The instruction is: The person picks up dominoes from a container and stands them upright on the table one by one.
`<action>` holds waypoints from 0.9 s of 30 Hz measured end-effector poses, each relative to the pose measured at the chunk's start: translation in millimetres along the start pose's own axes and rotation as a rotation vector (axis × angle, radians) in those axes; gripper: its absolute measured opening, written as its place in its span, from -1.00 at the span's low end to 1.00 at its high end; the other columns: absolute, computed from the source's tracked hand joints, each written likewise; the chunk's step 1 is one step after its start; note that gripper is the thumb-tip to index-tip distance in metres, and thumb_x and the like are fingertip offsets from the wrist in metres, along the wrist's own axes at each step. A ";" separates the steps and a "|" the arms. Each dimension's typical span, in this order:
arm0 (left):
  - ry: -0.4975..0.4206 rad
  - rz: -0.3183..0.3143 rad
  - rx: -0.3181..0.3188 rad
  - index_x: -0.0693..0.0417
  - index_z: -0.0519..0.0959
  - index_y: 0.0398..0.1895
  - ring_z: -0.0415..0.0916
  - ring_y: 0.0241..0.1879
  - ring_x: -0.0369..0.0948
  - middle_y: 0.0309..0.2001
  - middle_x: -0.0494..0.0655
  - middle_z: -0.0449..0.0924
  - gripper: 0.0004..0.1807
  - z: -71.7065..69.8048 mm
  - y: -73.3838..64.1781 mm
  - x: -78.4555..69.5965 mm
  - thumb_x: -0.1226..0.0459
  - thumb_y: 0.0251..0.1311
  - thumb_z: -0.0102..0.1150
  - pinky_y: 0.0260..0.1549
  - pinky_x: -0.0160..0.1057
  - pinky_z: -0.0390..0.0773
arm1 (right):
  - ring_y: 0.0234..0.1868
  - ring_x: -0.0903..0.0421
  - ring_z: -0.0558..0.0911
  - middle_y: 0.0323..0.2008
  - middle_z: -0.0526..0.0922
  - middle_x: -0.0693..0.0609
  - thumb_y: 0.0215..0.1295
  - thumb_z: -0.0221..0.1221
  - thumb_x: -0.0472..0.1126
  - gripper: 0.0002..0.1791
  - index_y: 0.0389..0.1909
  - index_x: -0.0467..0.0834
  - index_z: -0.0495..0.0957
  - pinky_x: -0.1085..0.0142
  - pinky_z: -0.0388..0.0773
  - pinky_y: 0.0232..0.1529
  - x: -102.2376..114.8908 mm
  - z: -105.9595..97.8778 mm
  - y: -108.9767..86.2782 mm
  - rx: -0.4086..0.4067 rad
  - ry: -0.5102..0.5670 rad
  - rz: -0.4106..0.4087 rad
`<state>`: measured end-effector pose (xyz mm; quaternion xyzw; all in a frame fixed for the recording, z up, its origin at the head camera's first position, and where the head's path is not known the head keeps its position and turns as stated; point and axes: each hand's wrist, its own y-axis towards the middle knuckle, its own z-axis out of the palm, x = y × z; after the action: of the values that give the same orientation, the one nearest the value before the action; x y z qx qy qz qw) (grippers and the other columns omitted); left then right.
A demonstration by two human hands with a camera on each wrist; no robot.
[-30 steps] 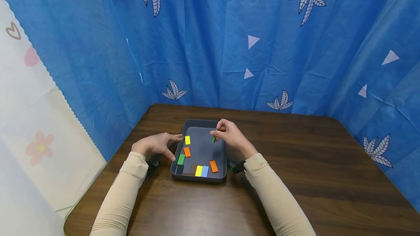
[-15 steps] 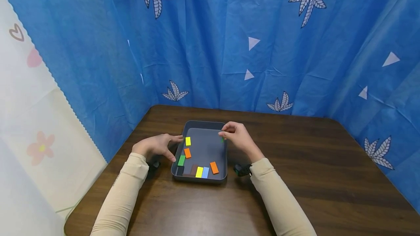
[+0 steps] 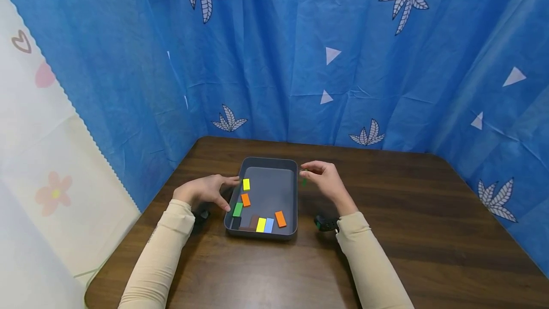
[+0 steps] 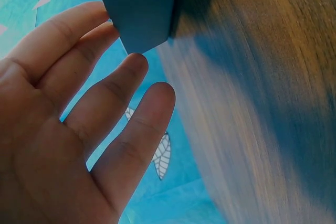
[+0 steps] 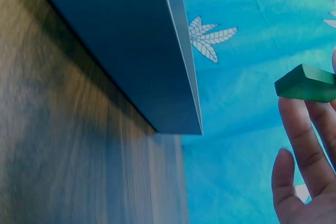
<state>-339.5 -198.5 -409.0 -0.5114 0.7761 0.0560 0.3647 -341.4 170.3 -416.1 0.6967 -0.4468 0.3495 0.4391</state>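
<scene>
Green block (image 5: 304, 84): mostly hid. by R hand (image 3: 328, 181), head cam; cut at R edge, R wrist cam. L hand (image 4: 68, 103): cut at L & btm., L wrist cam. Tray (image 5: 115, 51): cut at top, inside mostly hid., both wrist cams. L sleeve (image 3: 160, 247): cut at btm., head cam.

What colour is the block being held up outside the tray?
Green. That block shows best in the right wrist view.
</scene>
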 end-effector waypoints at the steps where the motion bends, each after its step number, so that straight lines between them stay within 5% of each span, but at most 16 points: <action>1: 0.001 -0.001 0.001 0.02 0.30 0.50 -0.05 0.56 0.16 0.60 -0.08 0.06 0.03 0.2 0.6 0.4 0.23 -0.12 0.61 0.39 0.24 0.26 | -0.17 -0.03 0.74 -0.17 0.79 -0.17 0.30 0.32 -0.20 -0.65 0.00 -0.33 0.64 0.20 0.68 -0.13 -0.9 -1.8 -0.7 -0.008 0.005 0.004; 5: -0.001 0.003 0.002 0.01 0.31 0.50 -0.04 0.56 0.15 0.60 -0.09 0.07 0.03 0.3 2.3 1.2 0.23 -0.13 0.61 0.40 0.23 0.26 | -0.23 0.19 0.72 -0.19 0.80 -0.09 0.27 0.35 -0.19 -0.67 -0.05 -0.32 0.62 0.38 0.64 -0.15 -5.7 -7.9 -3.2 -0.057 0.044 0.029; 11: 0.008 0.016 0.008 0.02 0.31 0.49 -0.02 0.56 0.15 0.59 -0.07 0.08 0.03 0.3 3.4 0.1 0.22 -0.14 0.62 0.40 0.21 0.28 | -0.26 0.24 0.71 -0.21 0.77 0.00 0.30 0.32 -0.22 -0.67 -0.02 -0.37 0.65 0.42 0.65 -0.16 -13.2 -14.3 -7.7 -0.093 0.089 0.058; 20: 0.021 0.015 0.005 0.01 0.31 0.49 -0.02 0.56 0.13 0.59 -0.09 0.08 0.01 -1.7 2.4 -1.7 0.23 -0.11 0.60 0.40 0.19 0.28 | -0.20 0.24 0.70 -0.02 0.71 -0.30 0.39 0.22 -0.27 -0.69 0.08 -0.33 0.64 0.05 0.67 0.05 -18.2 -23.0 -7.1 -0.082 0.069 0.060; 27: 0.041 0.010 0.007 0.01 0.30 0.50 -0.02 0.56 0.14 0.60 -0.08 0.07 0.01 -1.8 0.2 -2.3 0.22 -0.10 0.60 0.40 0.20 0.28 | -0.26 0.34 0.70 -0.12 0.76 -0.14 0.27 0.35 -0.22 -0.66 0.01 -0.30 0.66 0.43 0.65 -0.14 -31.0 -26.6 -8.4 -0.153 0.062 0.067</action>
<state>-340.1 -197.4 -406.3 -0.5074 0.7860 0.0447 0.3503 -347.2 206.5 -436.0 0.6347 -0.4815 0.3499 0.4928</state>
